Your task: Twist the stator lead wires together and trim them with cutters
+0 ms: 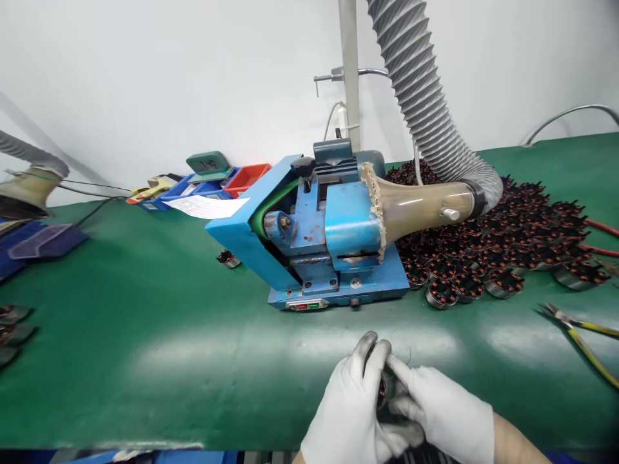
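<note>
My left hand (pixel 351 403), in a white glove with darkened fingertips, is wrapped around a small motor stator (pixel 382 392). Only a sliver of its copper windings and dark body shows between the fingers. My right hand (pixel 445 409), gloved too, presses in from the right with its fingers closed at the stator's side. A thin wire (pixel 410 353) sticks up just above those fingertips; the exact pinch is hidden. Both hands are low in the view, over the front edge of the green table mat (pixel 217 367).
A blue belt sander (pixel 304 225) stands ahead, joined to a grey extraction hose (pixel 420 90). Many stators (pixel 503 282) crowd its right side; one stator (pixel 228 258) lies at its left. Yellow-handled pliers (pixel 575 322) rest at right. Blue bins (pixel 188 187) and a red bin (pixel 247 179) stand behind.
</note>
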The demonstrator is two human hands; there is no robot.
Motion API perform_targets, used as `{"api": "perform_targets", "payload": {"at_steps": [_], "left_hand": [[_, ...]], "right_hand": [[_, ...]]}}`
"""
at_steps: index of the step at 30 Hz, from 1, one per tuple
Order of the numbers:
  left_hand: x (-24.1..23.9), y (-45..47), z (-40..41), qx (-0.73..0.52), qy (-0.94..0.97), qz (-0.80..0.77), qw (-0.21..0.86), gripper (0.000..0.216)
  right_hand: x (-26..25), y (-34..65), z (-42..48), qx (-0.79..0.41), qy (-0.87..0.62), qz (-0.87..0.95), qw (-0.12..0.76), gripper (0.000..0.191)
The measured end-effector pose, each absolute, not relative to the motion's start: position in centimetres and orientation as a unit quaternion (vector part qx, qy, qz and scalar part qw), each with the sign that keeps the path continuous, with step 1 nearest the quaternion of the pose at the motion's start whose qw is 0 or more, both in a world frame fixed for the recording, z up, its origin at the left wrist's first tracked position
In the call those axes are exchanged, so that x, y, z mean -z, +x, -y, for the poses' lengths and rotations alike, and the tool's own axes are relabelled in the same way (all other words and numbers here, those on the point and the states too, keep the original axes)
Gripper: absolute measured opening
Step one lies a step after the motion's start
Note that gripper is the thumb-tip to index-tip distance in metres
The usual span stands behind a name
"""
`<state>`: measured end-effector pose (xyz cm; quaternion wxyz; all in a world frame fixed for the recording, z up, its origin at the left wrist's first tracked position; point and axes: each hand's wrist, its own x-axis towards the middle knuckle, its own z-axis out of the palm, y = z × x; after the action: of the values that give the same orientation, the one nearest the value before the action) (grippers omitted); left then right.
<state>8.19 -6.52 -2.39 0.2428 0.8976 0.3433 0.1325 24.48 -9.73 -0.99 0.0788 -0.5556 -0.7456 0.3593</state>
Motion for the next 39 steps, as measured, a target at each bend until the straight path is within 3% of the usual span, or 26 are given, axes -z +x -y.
{"api": "perform_targets", "payload": {"at_steps": [5,10,16,22,26,29,31,34,39], "left_hand": [[1.2,8.1,6.2,-0.122,0.893,-0.348,0.258,0.058],[1.2,8.0,6.3,-0.14,0.886,-0.333,0.29,0.035],[1.1,8.6,6.8,-0.18,0.879,-0.343,0.277,0.032],[1.3,9.3,7.3,-0.223,0.868,-0.359,0.261,0.023],[1.3,9.4,7.3,-0.228,0.86,-0.372,0.266,0.023],[1.6,9.5,7.3,-0.238,0.862,-0.369,0.253,0.024],[1.7,9.5,7.3,-0.246,0.865,-0.365,0.242,0.024],[1.8,9.6,7.4,-0.249,0.864,-0.369,0.235,0.024],[1.5,9.7,7.4,-0.237,0.857,-0.378,0.256,0.02]], "right_hand": [[1.3,24.1,10.7,-0.308,-0.62,0.72,0.04,0.033],[1.6,23.8,11.0,-0.389,-0.668,0.608,0.179,0.029],[1.0,23.9,10.6,-0.529,-0.632,0.491,0.283,0.028],[0.9,25.9,10.6,-0.583,-0.627,0.367,0.363,0.03],[0.9,27.5,11.2,-0.41,-0.698,0.407,0.423,0.023],[1.4,26.4,11.8,-0.259,-0.679,0.573,0.379,0.012],[1.9,25.3,12.0,-0.187,-0.645,0.651,0.353,0.016],[2.6,24.7,12.0,-0.104,-0.635,0.69,0.331,0.024],[2.1,27.2,12.4,-0.05,-0.685,0.626,0.37,0.01]]}}
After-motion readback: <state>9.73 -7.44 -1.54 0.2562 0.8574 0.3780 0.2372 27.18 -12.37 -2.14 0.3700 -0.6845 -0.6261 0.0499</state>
